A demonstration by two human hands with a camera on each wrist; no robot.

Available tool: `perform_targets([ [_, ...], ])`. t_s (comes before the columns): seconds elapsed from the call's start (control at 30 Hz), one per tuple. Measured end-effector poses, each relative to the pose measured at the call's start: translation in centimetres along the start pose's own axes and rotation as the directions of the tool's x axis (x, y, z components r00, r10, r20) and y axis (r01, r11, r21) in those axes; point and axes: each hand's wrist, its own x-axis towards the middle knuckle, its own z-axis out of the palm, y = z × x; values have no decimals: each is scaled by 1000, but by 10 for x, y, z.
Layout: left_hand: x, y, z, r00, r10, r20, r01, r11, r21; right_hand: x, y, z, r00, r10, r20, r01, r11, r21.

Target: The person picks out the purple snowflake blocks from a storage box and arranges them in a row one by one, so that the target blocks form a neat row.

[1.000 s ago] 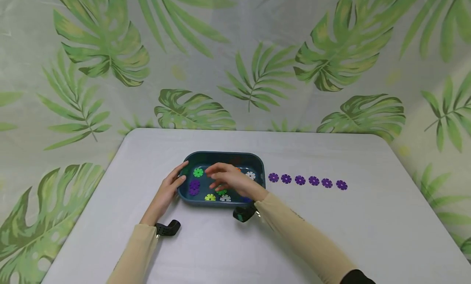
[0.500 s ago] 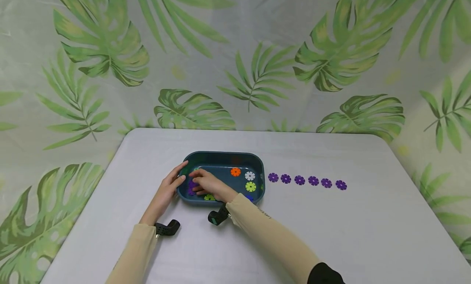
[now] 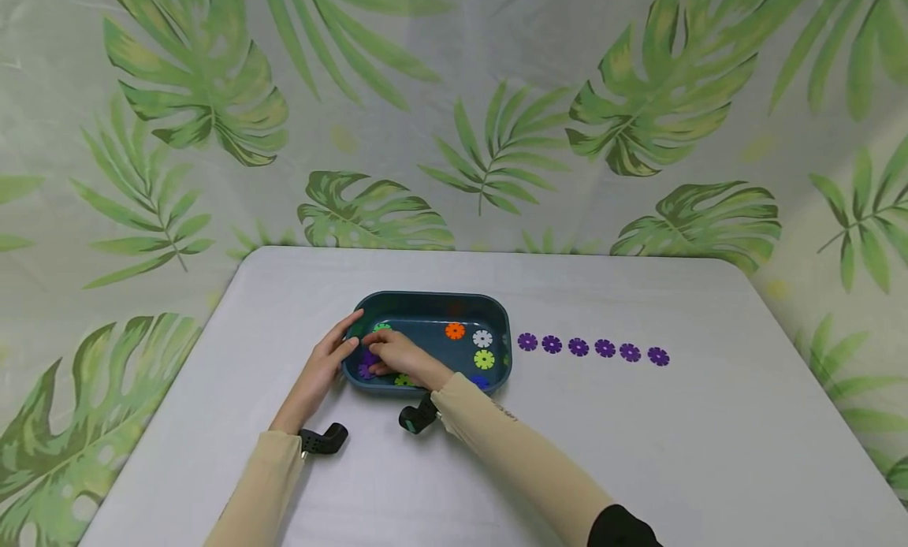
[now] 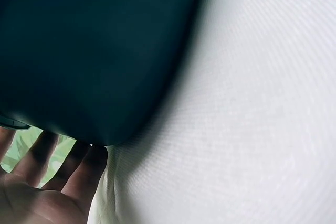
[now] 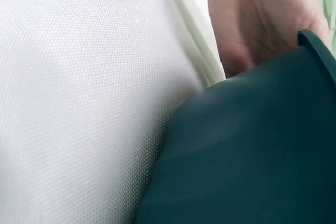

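Six purple discs [image 3: 592,348] already lie in a row on the table [image 3: 638,437] right of the tray [image 3: 433,303]; orange, white and green ones remain inside. At the tray's left end, the right hand [image 3: 397,356] covers a purple disc [image 3: 366,363], fingers curled over it; whether they pinch it, I cannot tell. The left hand [image 3: 325,367] rests straight-fingered against the tray's left wall.

head: high, looking forward-down over table [image 3: 638,452] | wrists: low, close against tray [image 4: 94,51] wall | shared: tray

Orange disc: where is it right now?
Head view: the orange disc lies inside the teal bin, toward its far right, just left of the white disc, clear of both hands.
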Motion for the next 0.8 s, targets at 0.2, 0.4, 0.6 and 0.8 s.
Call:
perform_targets([
  [0.2, 1, -1, -1, 1000, 7, 8, -7, 1000, -8, 2, -2, 2, 1000, 17, 14, -17, 1000, -12],
  [0.4, 1, 0, -1, 1000, 5, 0, -5, 1000, 16, 2, -1, 3, 998, 2, -56, -2, 1000, 5],
  [0.6, 0, 1, 1, 1000, 0, -2, 0, 1000, 16, -1, 2, 0, 982, -79, -169, 72, 996, -48],
  [0.8, 0, 0, 1, 1000, -7, -12, 7, 1000, 17, -9, 6, -13, 939, -170, -297, 171, 985, -24],
])
